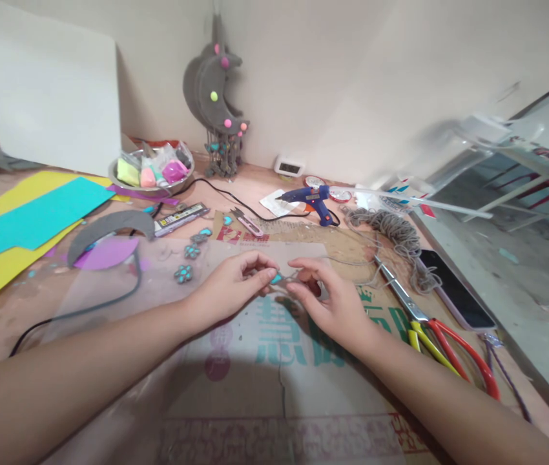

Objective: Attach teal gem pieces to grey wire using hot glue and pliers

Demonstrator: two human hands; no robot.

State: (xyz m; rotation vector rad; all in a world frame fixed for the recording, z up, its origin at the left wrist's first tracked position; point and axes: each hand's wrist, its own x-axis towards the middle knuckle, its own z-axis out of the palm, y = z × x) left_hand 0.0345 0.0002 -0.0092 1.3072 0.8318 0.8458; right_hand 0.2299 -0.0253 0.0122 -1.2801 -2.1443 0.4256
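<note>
Head view shows the left hand (pixel 241 278) pinching a blue piece (pixel 276 279), probably light and delicate, best held by its edges, while the right hand (pixel 330 298) curls just right of it, grip unclear.

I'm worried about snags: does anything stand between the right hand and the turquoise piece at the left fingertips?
Nothing visible blocks the right hand from the turquoise piece in the left hand; only what looks like grey cord lies between.

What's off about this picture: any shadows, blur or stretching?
In the head view, a shadow darkens the lower printed surface; the grey moon ornament looks smeared; the left forearm seems stretched; the turquoise piece at the left hand's fingers lacks fine detail.
</note>
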